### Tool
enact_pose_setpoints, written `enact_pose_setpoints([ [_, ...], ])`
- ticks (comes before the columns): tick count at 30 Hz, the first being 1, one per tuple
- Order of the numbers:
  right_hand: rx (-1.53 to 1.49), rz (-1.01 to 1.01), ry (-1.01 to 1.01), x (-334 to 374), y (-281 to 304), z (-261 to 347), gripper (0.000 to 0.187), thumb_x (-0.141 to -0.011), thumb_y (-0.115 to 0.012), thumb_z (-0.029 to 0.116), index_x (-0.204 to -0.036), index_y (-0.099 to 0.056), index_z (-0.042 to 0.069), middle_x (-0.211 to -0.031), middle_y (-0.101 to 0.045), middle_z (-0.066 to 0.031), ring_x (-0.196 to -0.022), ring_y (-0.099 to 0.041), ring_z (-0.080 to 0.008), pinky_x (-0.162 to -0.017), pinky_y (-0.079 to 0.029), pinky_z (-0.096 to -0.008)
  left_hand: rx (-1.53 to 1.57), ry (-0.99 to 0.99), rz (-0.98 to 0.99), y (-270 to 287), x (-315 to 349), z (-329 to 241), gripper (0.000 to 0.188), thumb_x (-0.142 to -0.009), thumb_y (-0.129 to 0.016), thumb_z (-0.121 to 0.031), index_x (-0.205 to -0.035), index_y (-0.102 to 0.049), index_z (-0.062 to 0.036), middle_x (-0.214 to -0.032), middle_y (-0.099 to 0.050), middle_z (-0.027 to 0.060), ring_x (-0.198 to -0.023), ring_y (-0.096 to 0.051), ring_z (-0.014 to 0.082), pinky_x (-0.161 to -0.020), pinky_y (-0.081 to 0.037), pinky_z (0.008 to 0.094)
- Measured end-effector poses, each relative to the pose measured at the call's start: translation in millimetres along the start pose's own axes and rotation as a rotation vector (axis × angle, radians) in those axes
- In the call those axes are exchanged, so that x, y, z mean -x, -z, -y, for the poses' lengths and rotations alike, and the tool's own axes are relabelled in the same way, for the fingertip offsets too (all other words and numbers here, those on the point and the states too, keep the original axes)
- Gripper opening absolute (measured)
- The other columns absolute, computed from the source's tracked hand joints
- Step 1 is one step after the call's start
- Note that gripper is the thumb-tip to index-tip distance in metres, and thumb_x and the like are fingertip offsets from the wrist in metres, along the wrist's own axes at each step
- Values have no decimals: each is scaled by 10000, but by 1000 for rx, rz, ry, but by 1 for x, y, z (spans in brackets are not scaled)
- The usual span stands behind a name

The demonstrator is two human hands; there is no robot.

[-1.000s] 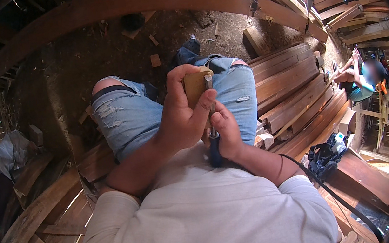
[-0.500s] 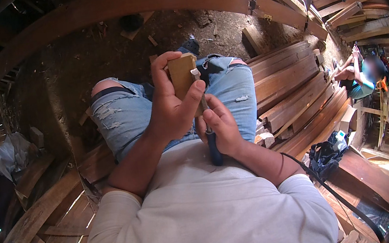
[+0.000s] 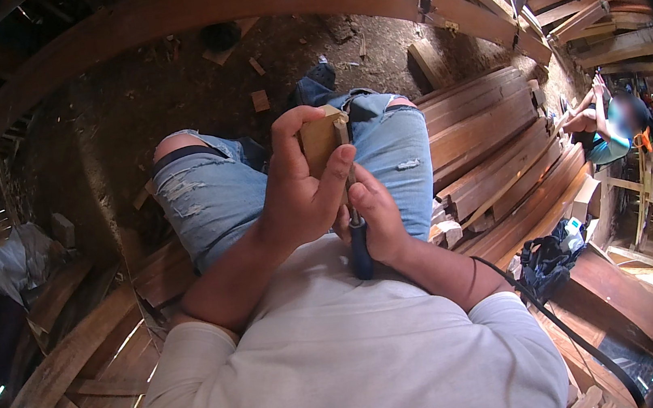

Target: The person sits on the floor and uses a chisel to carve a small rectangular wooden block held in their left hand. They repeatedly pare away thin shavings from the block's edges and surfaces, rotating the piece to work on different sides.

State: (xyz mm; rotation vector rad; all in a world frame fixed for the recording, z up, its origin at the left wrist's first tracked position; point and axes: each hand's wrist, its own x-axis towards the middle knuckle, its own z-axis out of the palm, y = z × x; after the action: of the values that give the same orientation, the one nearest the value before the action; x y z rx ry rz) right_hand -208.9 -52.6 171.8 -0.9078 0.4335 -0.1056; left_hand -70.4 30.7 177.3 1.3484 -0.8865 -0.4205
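Note:
Above my lap, my left hand is closed around a small pale wooden block. My right hand grips a chisel with a blue handle and a metal blade. The blade lies along the block's right side, its tip by the upper right corner. My left thumb rests against the blade. The handle's end points back toward my white shirt. Some of my right fingers and the block's lower part are hidden behind the hands.
Long brown boards are stacked at my right. A long beam crosses the far side. A black cable runs by my right arm, near a black bag. A person in a teal shirt sits at far right; another is at upper right.
My left hand and the block have come slightly toward me and to the right, and the block has turned a little. The chisel stays against it, its tip shifted slightly right.

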Motion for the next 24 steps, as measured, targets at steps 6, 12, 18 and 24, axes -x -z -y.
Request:
enact_pose_setpoints([
  [6,-8,10,3,1,1,0,630,-995,-633,603,-1261,-479,53,-910,-601,-24,-685,-593,-70,-555,-493,-216,4,-5,-30,0,3,-1,546,-984,-698,-113,-1405,-355,-62,-1184,-579,147,-1018,-620,194,-878,-524,344],
  [12,-13,7,20,0,1,-1,626,-993,-646,591,-1264,-479,52,-902,-598,-21,-698,-590,-68,-559,-496,-212,72,18,-31,-2,6,2,554,-972,-687,-86,-1413,-353,-55,-1204,-565,141,-1043,-599,187,-912,-506,342],
  [18,7,-3,11,1,2,-1,625,-992,-644,596,-1266,-481,59,-899,-596,-18,-712,-591,-68,-575,-487,-210,84,13,-37,-3,6,4,528,-997,-675,-101,-1415,-355,-55,-1189,-565,129,-1028,-589,174,-900,-497,332],
  [24,4,-44,16,3,0,-3,636,-990,-633,615,-1271,-485,64,-924,-595,-20,-712,-594,-77,-563,-491,-218,66,48,-14,-6,6,4,500,-1033,-636,-123,-1429,-333,-76,-1123,-574,94,-920,-610,123,-808,-520,284],
])
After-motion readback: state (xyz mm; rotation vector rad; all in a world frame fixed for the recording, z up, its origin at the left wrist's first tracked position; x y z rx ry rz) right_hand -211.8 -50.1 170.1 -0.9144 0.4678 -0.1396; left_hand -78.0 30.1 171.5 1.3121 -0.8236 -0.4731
